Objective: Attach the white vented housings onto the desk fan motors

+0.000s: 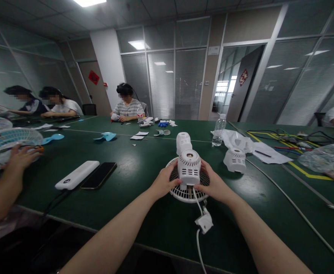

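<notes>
A white slotted fan motor housing [189, 169] stands over a round white fan grille [180, 195] in front of me. My left hand [165, 179] wraps the housing's left side, thumb near its lower edge. From the right, my right hand [211, 182] grips the same housing with bent fingers; the fingertips of both hands are partly hidden behind it. Another white vented part [183, 140] rises just behind the housing. A white cord runs from below the housing to a small white box-like piece [204, 221] near the table edge.
On the green table [144, 163] lie a power bank [77, 175] and a phone [99, 176] to the left. A similar white housing [235, 160] and a water bottle [219, 130] stand right. A co-worker's hand [21, 156] touches another fan. Blue fan blades [106, 136] lie farther back.
</notes>
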Tool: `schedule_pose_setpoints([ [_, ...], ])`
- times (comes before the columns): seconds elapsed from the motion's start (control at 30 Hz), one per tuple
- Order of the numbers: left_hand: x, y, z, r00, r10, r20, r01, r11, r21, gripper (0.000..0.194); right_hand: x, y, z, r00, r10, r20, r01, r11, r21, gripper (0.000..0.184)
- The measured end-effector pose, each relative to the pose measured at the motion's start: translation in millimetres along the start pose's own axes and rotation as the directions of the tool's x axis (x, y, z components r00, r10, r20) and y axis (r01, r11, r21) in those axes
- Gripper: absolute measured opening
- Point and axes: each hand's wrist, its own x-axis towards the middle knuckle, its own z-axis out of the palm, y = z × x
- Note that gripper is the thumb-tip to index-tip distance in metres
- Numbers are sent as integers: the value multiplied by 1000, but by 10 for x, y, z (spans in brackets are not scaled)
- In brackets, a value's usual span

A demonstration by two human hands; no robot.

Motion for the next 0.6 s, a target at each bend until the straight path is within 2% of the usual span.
schedule_pose_setpoints([
  [0.27,-3,74,-17,1000,-29,-3,29,999,25,79,16,1,-4,998,63,2,-63,996,62,96],
  [0.47,11,80,-6,1000,25,-11,-24,998,62,84,32,23,-30,997,53,55,-58,994,96,97],
  [0.6,4,91,-6,1000,-5,-3,5,992,127,87,29,-1,-69,993,85,83,-94,989,116,92],
])
